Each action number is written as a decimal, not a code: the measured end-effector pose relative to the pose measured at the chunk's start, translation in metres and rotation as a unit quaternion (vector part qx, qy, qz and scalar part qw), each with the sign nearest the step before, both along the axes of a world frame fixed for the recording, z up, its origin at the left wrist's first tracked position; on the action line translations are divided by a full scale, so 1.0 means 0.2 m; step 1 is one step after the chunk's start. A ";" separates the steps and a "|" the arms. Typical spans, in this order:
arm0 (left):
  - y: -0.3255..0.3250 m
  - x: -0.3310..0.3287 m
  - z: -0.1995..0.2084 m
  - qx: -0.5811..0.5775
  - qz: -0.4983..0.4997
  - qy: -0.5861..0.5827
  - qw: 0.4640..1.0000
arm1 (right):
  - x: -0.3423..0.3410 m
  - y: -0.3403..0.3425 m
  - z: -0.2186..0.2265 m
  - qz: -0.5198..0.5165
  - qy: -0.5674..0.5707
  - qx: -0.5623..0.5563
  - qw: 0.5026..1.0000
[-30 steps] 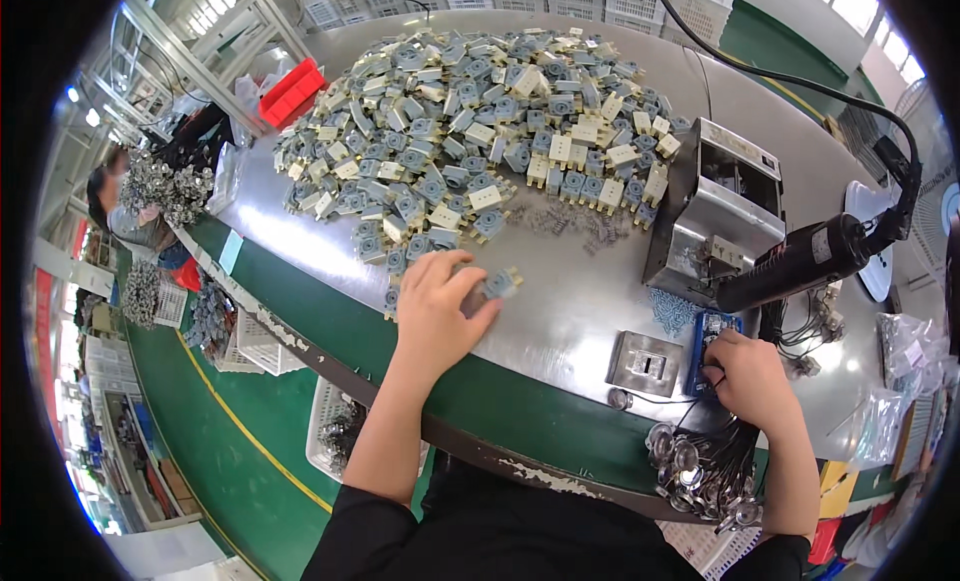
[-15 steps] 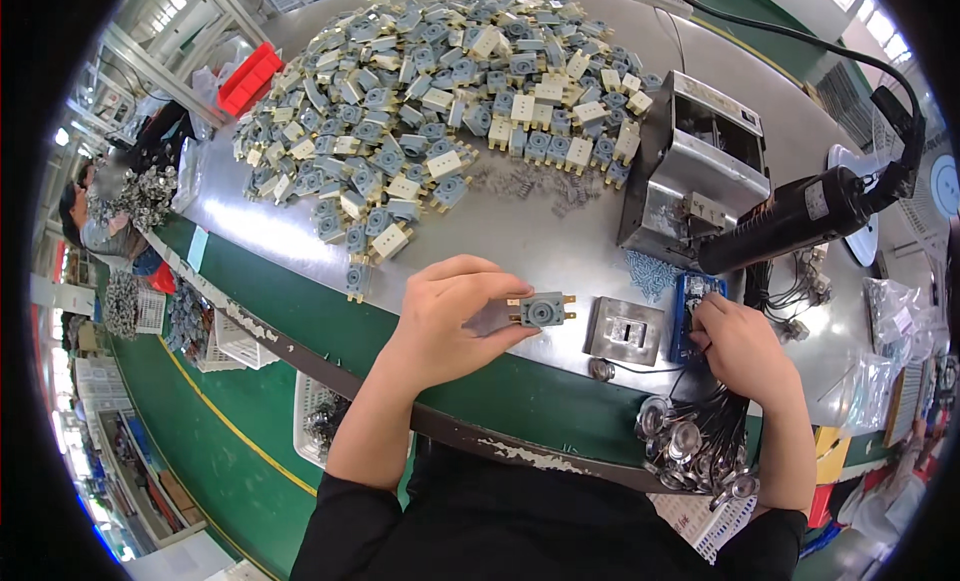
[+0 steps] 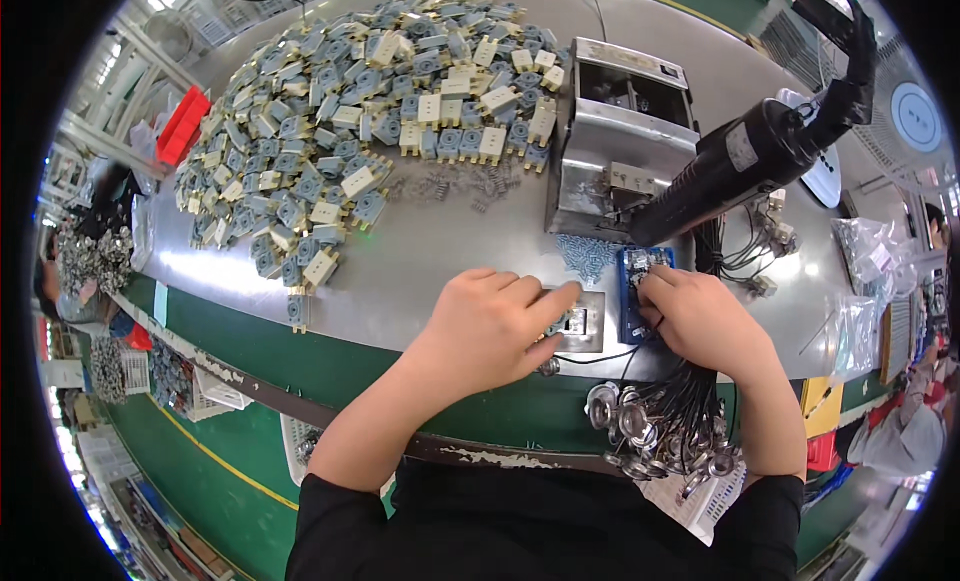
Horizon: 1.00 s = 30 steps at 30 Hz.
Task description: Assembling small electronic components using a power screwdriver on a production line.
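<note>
My left hand point(image 3: 495, 326) is closed over the left side of a small steel fixture point(image 3: 594, 333). Between its fingertips is a grey block with brass terminals, mostly hidden by the fingers and resting at the fixture's slot. To the right, my right hand point(image 3: 700, 319) reaches into a narrow blue tray point(image 3: 630, 319) of small metal parts. Its thumb and fingers are pinched together; whatever they grip is hidden. Small blue screws point(image 3: 588, 255) lie loose just beyond the fixture.
A large heap of grey-and-cream blocks point(image 3: 330, 131) covers the far left, with loose springs point(image 3: 485, 188) before it. A steel machine point(image 3: 628, 131) and black electric screwdriver point(image 3: 715, 176) stand beyond my hands. Round metal parts on black wires point(image 3: 640, 421) hang at the near edge.
My left hand has carried the grey block right and onto the steel fixture. My right hand stays at the blue tray. The whole view has shifted, so the table's things sit further left.
</note>
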<state>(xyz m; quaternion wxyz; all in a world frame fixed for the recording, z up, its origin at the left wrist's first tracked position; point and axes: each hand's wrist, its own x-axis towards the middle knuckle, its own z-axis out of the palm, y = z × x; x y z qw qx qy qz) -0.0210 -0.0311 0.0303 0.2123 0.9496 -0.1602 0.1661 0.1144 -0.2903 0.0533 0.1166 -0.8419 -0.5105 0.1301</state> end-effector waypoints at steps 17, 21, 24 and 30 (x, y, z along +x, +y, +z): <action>0.11 0.08 -0.09 -0.213 -0.089 0.227 0.946 | 0.01 -0.06 0.02 0.069 -0.036 0.147 0.986; 0.05 0.06 -0.17 -0.235 -0.077 0.189 0.950 | -0.02 -0.04 0.03 0.073 -0.045 0.216 0.973; -0.01 0.04 -0.21 -0.263 -0.041 0.159 0.951 | -0.04 -0.02 0.11 0.086 -0.067 0.185 0.977; -0.05 0.05 -0.19 -0.276 -0.018 0.113 0.954 | -0.06 -0.02 0.09 0.123 -0.079 0.194 0.970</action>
